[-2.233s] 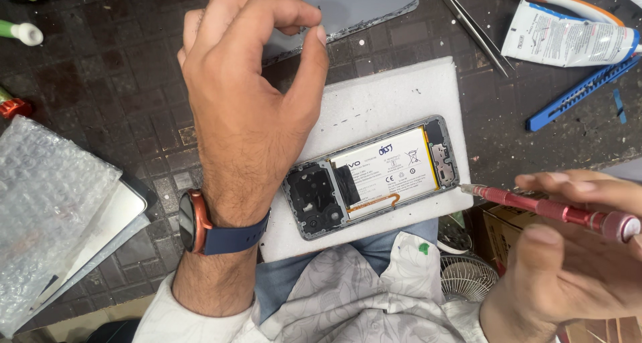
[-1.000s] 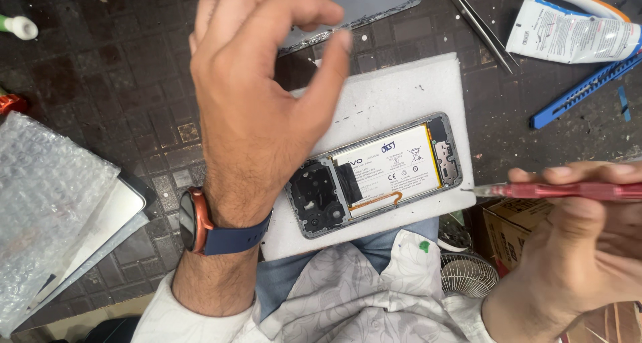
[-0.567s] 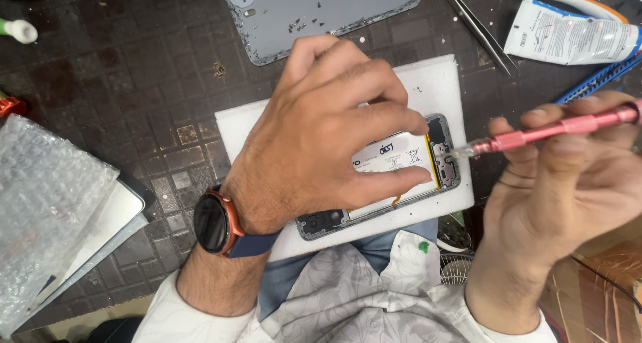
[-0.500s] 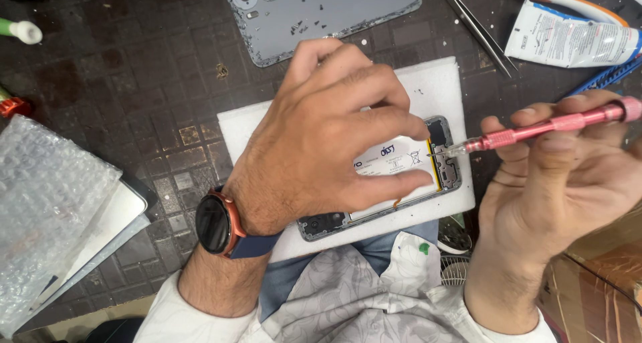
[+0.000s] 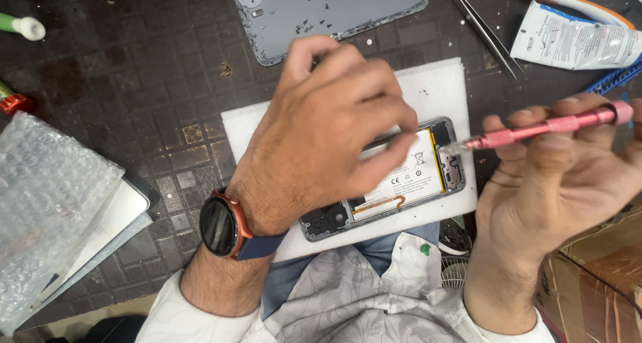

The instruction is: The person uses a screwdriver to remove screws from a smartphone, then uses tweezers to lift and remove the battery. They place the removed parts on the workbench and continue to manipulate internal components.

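An opened phone lies on a white foam pad, its battery and inner parts exposed. My left hand rests on top of the phone with the fingers spread over its upper part, pressing it onto the pad. My right hand grips a pink screwdriver whose metal tip touches the phone's right end. A dark watch with an orange rim sits on my left wrist.
The phone's grey back cover with several tiny screws lies beyond the pad. Metal tweezers, a white glue tube and a blue tool lie at the back right. Bubble wrap covers flat items at left. A cardboard box stands at right.
My left hand came down from above the pad and now presses on the phone. My right hand brought the screwdriver up so its tip meets the phone's right end.
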